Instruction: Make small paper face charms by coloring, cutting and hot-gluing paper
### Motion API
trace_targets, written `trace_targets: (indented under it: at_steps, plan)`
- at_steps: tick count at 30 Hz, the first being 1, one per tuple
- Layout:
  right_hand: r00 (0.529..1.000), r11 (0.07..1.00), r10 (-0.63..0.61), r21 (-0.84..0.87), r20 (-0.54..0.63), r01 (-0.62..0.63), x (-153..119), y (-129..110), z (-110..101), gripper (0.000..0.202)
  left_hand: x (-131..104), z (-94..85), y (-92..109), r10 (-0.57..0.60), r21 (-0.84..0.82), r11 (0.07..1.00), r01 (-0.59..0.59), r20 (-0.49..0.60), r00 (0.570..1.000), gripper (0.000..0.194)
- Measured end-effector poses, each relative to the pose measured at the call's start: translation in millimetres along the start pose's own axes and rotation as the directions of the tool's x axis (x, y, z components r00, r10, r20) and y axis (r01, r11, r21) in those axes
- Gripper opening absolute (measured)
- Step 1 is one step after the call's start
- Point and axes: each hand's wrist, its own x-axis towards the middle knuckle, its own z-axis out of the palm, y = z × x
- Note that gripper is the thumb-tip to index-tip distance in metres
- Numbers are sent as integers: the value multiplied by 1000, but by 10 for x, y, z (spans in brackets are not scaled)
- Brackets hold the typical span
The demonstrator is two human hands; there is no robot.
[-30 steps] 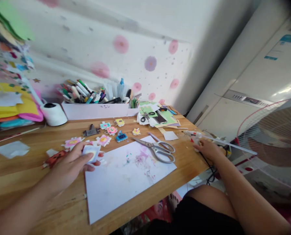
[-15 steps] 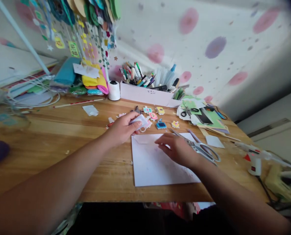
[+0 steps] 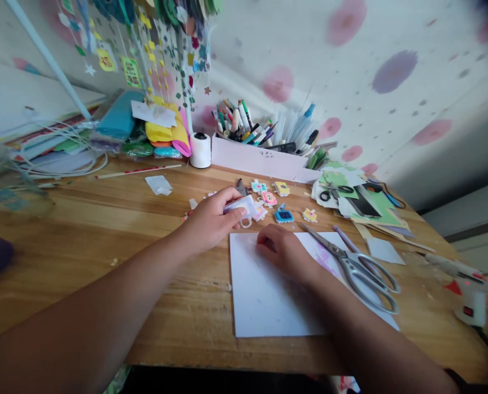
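My left hand [image 3: 219, 216] is closed around a small pale lilac-white paper piece [image 3: 244, 207], with thumb and fingers pinching it; a little white loop shows at its lower edge. My right hand [image 3: 283, 249] rests low over a white sheet [image 3: 268, 306] with its fingers curled in; whatever may be in them is hidden. Large silver scissors [image 3: 353, 262] lie on the sheet's right side, blades pointing up-left. Small coloured cutouts lie beyond the hands: a blue one [image 3: 284, 214], a pink one [image 3: 269, 198] and several yellow or teal ones.
Behind stands a pale box [image 3: 260, 158] full of pens, beside a white thread spool [image 3: 200, 151]. Paper scraps with black-handled scissors [image 3: 330, 192] lie at the back right. A glue gun [image 3: 468, 290] sits at the right edge. Coloured packets [image 3: 118, 117] and cables fill the back left.
My right hand has curled its fingers further and shifted slightly on the sheet. The left hand still holds the paper piece. The view has tilted and shifted, so more of the large scissors shows.
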Motion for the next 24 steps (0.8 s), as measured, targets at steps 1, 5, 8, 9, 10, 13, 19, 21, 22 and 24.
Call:
trace_targets:
  at_steps: [1,5,8,9,10,13,19,21,22,24]
  plan:
    - [1000,1000,-1,19,-3,1,-8,6,-1,10,0,-2,-4,-4,9,1000,4,2,1000,14]
    - [1000,996,-28,87,-5,29,-41,24,-14,16,-6,22,-5,-68,-33,997,69,27,997,20]
    - [999,991,-50,123,-14,51,-58,36,-35,17,-15,63,5,-112,-111,987,117,53,992,19]
    - [998,990,-53,133,-19,55,-62,41,-43,17,-18,76,7,-116,-124,985,123,59,991,17]
    - [998,988,-52,141,-24,55,-65,46,-50,17,-20,87,6,-123,-133,982,130,63,990,16]
    - [998,982,-36,181,-46,44,-70,65,-66,16,-29,107,-2,-194,-189,959,211,104,975,16]
    - [997,943,-16,330,-75,40,-66,87,-62,15,-70,152,-6,-368,-359,825,437,244,897,26]
    - [998,928,8,373,-62,16,-67,87,-55,16,-85,171,-10,-411,-372,787,491,276,869,27]
    - [998,918,26,396,-49,-5,-68,87,-51,16,-90,180,-14,-424,-377,774,509,290,858,27]
    - [998,894,56,446,-34,-35,-70,89,-43,15,-97,197,-28,-429,-394,752,529,318,846,26]
